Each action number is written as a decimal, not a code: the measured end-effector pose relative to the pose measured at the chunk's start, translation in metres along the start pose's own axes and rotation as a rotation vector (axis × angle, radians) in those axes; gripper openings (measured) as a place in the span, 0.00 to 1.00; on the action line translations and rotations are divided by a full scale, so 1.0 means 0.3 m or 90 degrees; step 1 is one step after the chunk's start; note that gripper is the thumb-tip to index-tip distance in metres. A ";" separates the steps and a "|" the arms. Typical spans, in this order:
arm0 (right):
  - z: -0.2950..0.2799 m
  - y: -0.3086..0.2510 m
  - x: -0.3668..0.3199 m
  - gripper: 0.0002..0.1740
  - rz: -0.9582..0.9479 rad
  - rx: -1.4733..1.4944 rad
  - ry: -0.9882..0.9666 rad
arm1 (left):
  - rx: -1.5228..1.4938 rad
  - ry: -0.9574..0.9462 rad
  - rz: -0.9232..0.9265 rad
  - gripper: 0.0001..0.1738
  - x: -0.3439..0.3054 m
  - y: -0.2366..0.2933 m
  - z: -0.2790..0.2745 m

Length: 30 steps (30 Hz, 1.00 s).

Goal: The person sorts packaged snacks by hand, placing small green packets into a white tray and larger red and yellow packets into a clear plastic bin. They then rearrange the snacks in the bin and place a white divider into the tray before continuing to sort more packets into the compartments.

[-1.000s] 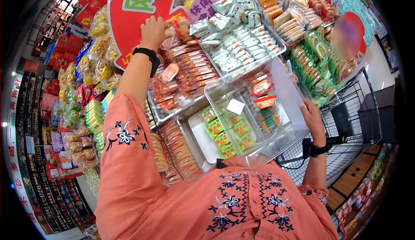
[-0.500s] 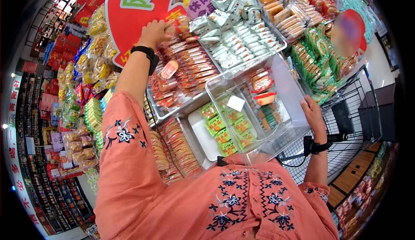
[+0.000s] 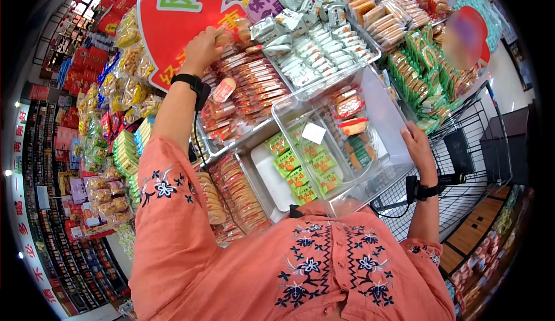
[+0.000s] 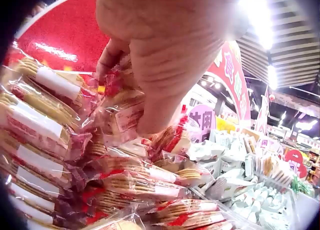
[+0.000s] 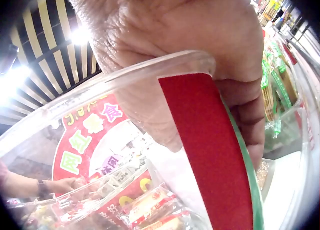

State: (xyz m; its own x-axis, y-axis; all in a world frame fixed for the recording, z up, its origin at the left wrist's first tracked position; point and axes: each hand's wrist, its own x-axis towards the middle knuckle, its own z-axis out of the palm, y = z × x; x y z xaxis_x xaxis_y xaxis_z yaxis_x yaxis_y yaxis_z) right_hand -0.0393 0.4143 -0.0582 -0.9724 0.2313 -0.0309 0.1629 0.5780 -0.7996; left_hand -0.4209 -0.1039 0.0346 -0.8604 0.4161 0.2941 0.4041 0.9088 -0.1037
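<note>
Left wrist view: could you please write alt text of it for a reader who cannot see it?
A person's left hand grips a clear-wrapped packet above piles of wrapped biscuits. White packets lie in the picture's lower right, and a red sign stands behind the hand.

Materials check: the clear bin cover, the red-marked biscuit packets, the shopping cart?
Clear bin cover: probably rigid plastic, smooth and glossy; it is see-through with a rounded, shiny rim. Acrylic or another plastic, can't tell.

Biscuit packets: thin plastic film wrappers, glossy, with glare, crinkles and the contents showing through.

Shopping cart: likely metal wire, judging by its slim grid bars; plated or coated is unclear.
</note>
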 end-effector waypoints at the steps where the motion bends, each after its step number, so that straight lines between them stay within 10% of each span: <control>1: -0.001 0.003 0.002 0.12 0.002 -0.008 -0.002 | -0.004 0.008 -0.007 0.22 -0.005 0.001 -0.017; 9: -0.003 0.023 0.001 0.14 -0.050 -0.024 0.007 | -0.279 0.093 -0.004 0.29 -0.011 0.028 -0.139; 21: 0.002 0.016 -0.002 0.14 -0.030 0.013 0.009 | -0.401 -0.359 0.304 0.33 -0.184 0.820 -0.251; 30: 0.001 -0.004 -0.002 0.13 -0.043 -0.017 0.014 | -0.417 -0.437 0.339 0.34 -0.148 0.909 -0.237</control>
State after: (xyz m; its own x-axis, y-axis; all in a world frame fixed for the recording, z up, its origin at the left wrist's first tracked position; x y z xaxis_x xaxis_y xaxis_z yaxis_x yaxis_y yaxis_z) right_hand -0.0390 0.4132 -0.0573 -0.9776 0.2074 0.0362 0.1011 0.6133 -0.7833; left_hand -0.2504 0.1234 0.0607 -0.4335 0.8647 -0.2538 0.6884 0.4995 0.5259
